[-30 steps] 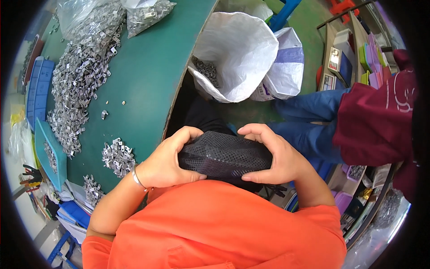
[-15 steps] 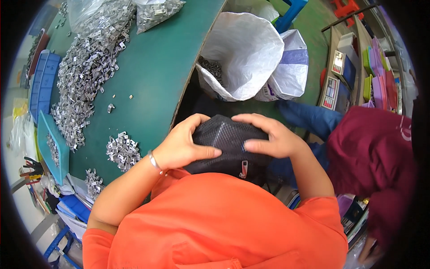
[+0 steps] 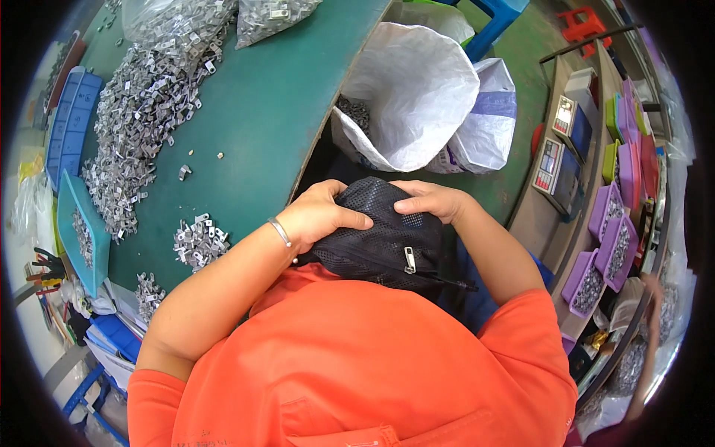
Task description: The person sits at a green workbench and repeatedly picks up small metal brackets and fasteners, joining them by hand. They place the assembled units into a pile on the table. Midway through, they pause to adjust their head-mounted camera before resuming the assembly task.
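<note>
A black mesh zip pouch sits against my orange shirt at waist height, beside the table edge. My left hand, with a silver bangle on its wrist, grips the pouch's left side, thumb lying across the top. From the right, my right hand clasps the upper corner, its thumb pressed on the mesh. The fingertips of both hands are hidden behind the pouch. A silver zip pull hangs on the front of the pouch, facing my body. What the pouch contains cannot be seen.
A green table at left bears a large heap of small metal brackets, smaller piles and a teal tray. Beyond the pouch stands an open white sack. Shelves at right hold scales and purple bins.
My right hand has shifted up the pouch, and more of its front and zip shows. The person in the maroon top has moved away from the right side, uncovering the shelf bins.
</note>
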### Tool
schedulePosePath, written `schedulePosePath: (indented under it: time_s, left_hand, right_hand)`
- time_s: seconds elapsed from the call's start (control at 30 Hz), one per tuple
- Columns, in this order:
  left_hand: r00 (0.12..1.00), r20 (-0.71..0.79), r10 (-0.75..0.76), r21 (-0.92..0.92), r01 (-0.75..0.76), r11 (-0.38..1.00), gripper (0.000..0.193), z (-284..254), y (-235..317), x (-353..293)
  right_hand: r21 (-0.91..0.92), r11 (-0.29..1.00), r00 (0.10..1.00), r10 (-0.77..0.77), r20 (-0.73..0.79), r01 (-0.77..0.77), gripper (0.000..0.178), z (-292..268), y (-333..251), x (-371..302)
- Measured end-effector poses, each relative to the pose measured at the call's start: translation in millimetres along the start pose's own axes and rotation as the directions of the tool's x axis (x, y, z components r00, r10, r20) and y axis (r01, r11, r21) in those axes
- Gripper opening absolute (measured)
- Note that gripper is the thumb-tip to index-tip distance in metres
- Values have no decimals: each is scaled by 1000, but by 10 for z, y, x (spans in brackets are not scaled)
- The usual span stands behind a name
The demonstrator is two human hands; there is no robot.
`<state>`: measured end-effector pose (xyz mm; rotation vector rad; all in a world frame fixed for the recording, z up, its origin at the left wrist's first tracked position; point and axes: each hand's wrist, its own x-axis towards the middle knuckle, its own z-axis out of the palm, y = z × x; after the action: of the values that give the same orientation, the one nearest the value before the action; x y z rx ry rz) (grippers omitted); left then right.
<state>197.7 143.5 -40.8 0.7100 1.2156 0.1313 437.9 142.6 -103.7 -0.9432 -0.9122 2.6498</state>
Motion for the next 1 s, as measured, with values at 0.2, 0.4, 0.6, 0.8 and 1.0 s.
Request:
schedulePosePath:
  time_s: [0.2, 0.4, 0.6, 0.8, 1.0]
  left_hand:
    - [1000, 1, -20, 16, 20, 1000, 58, -22, 1, 14]
    - [1000, -17, -20, 20, 20, 1000, 65, -37, -77, 102]
    - [989, 134, -68, -61, 77, 995, 60, -33, 12, 52]
    - [988, 154, 1, -28, 3, 1000, 70, -43, 13, 21]
    - [990, 142, 3, -129, 15, 992, 68, -16, 28, 47]
  right_hand:
    - [25, 1000, 1000, 2, -10, -1, 60, 6, -44, 73]
    - [25, 998, 998, 62, -9, -62, 50, -118, 42, 175]
    - [246, 966, 995, 96, -34, -84, 41, -227, 203, 245]
    - [179, 983, 997, -50, 54, 40, 46, -138, 71, 160]
    - [241, 970, 997, -45, 65, 28, 49, -66, -15, 67]
